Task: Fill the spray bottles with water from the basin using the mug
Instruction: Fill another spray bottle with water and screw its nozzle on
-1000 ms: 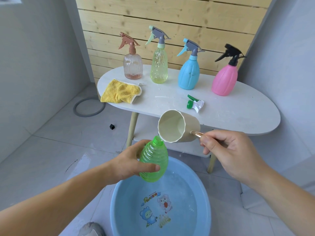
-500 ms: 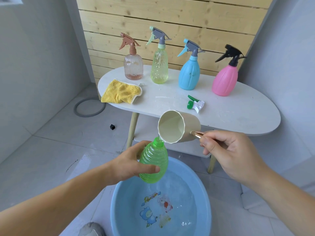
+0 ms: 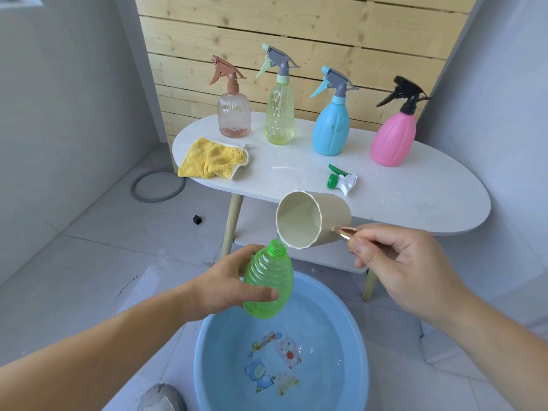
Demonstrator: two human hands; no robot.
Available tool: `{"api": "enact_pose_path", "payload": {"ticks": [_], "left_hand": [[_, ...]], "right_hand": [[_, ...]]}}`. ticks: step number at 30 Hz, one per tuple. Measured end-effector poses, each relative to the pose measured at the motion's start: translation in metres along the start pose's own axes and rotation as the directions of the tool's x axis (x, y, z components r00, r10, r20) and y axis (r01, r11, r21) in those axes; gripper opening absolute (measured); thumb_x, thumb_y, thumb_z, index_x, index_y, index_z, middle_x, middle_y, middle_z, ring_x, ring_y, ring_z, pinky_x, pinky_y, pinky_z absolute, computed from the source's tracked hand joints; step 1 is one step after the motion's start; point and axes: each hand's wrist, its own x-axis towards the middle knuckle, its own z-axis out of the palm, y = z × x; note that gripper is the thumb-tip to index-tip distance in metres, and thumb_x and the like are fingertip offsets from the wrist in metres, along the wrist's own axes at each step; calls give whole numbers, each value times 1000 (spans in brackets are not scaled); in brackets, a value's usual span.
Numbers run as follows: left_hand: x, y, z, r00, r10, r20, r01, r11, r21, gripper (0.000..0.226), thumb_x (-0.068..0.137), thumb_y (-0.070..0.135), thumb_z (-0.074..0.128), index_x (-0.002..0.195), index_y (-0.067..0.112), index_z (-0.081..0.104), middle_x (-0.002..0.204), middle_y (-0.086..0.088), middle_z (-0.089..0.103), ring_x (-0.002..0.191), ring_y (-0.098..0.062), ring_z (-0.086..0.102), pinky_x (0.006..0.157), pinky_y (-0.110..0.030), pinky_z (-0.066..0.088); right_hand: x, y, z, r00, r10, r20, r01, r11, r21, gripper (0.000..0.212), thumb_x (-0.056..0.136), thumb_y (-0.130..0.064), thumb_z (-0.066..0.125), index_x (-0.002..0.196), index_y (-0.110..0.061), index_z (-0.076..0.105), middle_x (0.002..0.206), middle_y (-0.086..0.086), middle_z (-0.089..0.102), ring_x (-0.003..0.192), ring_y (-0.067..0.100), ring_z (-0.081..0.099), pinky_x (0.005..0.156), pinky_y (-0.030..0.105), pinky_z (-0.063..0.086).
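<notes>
While the left hand point(image 3: 225, 280) holds the uncapped green bottle point(image 3: 268, 286) above the basin point(image 3: 204, 351) at lower centre, the right hand point(image 3: 406, 268) tips the mug point(image 3: 311, 221) with its lip at the bottle's open neck. Left grip: fingers and thumb wrapped round the bottle's body. Right grip: thumb and fingers pinched on the mug's metallic handle point(image 3: 345, 232).

Step in hand, as judged: pouring into the green bottle. The mug lies almost on its side and little water shows inside it; the bottle's fill level cannot be told. The next move likely calls for another dip in the basin or, if the bottle is full, fitting the loose spray head point(image 3: 342, 180) lying at mid-frame on the tabletop point(image 3: 415, 191).

Count:
- Bottles: five. Four stand capped along the tabletop's far edge: peach point(image 3: 234, 114), yellow-green point(image 3: 279, 120), blue point(image 3: 330, 129), pink point(image 3: 393, 140).
- Mug: one.
- Basin: one, holding water.
- Loose spray head: one.
- Yellow cloth point(image 3: 212, 158): one.
</notes>
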Motion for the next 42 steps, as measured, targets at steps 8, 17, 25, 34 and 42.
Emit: {"api": "enact_pose_path", "payload": {"ticks": [8, 17, 25, 34, 42], "left_hand": [[0, 0, 1, 1000, -3, -1, 3, 1000, -3, 70, 69, 27, 90, 132, 36, 61, 123, 1, 72, 116, -19, 70, 94, -52, 62], [0, -2, 1, 1000, -6, 0, 6, 1000, -8, 71, 69, 26, 91, 133, 33, 61, 125, -2, 71, 118, -19, 69, 95, -53, 61], [0, -3, 1, 1000, -10, 0, 10, 1000, -5, 75, 65, 30, 92, 134, 33, 60, 125, -2, 70, 119, -20, 68, 96, -56, 60], [0, -4, 2, 1000, -8, 6, 8, 1000, -4, 76, 66, 30, 92, 134, 34, 60, 126, -2, 70, 120, -21, 68, 95, -55, 60], [0, -3, 2, 1000, -7, 8, 7, 1000, 14, 75, 66, 31, 91, 135, 35, 60, 127, 0, 69, 120, -20, 67, 96, -56, 59]], "right_hand": [[0, -1, 0, 1000, -14, 0, 14, 1000, -25, 23, 88, -30, 59, 76, -15, 73, 75, 0, 69, 83, 6, 66, 77, 11, 44], [0, 1, 0, 1000, -26, -1, 26, 999, -18, 22, 91, -24, 62, 76, -12, 72, 82, 5, 68, 86, 9, 67, 79, 14, 45], [0, 0, 0, 999, -38, -8, 38, 999, -27, 21, 88, -26, 61, 75, -13, 72, 84, 3, 68, 87, 13, 66, 80, 14, 45], [0, -2, 0, 997, -78, -21, 77, 996, -39, 17, 87, -23, 62, 75, -19, 73, 91, -10, 69, 91, 10, 66, 79, 9, 43], [1, -1, 1, 985, -168, -26, 166, 984, -59, 21, 89, -35, 60, 70, -28, 67, 83, -12, 67, 95, 15, 65, 81, 15, 46]]}}
